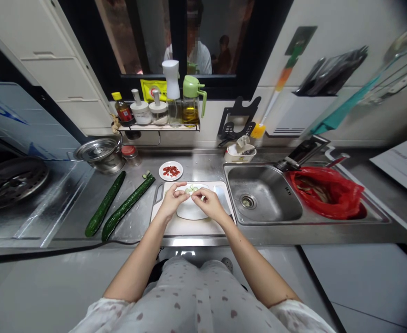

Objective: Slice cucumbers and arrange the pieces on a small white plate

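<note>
Over an oval white plate [193, 213], my left hand [173, 200] and my right hand [208, 203] meet at the fingertips. Both are closed in a pinch at a small pale green piece [188, 191]; its exact kind is too small to tell. Thin pale green slices [193, 188] lie just beyond the fingertips at the plate's far side. Beneath the plate is a light cutting board [185, 228] with a grey rim. To the left, two long green cucumbers [105, 203] rest on the steel counter, with small cut pieces [145, 175] near the far tip of one.
A small white dish [171, 177] of chopped red pepper stands behind the board. A sink [265, 194] adjoins on the right, with a red plastic bag [328, 194] beyond. A lidded pot [101, 155] stands back left. A seasoning rack [161, 127] hangs below the window.
</note>
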### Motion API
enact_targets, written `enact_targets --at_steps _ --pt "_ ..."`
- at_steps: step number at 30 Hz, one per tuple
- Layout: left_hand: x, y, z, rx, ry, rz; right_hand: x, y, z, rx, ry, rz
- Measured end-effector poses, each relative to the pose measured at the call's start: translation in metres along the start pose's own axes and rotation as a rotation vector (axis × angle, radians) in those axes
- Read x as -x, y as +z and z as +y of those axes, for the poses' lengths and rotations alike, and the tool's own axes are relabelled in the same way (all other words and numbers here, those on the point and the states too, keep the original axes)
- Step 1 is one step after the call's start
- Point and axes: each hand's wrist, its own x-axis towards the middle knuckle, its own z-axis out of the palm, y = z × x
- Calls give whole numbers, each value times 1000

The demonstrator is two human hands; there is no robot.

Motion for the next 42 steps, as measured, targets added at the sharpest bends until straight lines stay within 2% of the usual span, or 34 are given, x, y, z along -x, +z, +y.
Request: enact_targets --at_steps 9,20,24,33,38,42 --pt "-1 -2 2 -103 110 -71 -1 0 1 -116 111 -8" --pt "-7 -7 -8 -202 105 -111 0 0 12 -139 148 -83" --pt "-11 -9 -26 -214 73 -121 6 4 30 -123 206 -127" --pt "-17 -16 -82 -305 -10 -139 29 21 75 -70 290 -208" --pt "-25 -20 -103 -387 -36 -133 33 24 87 30 321 -225" --pt "-29 -21 -110 -489 -38 -119 35 28 88 136 336 -241"
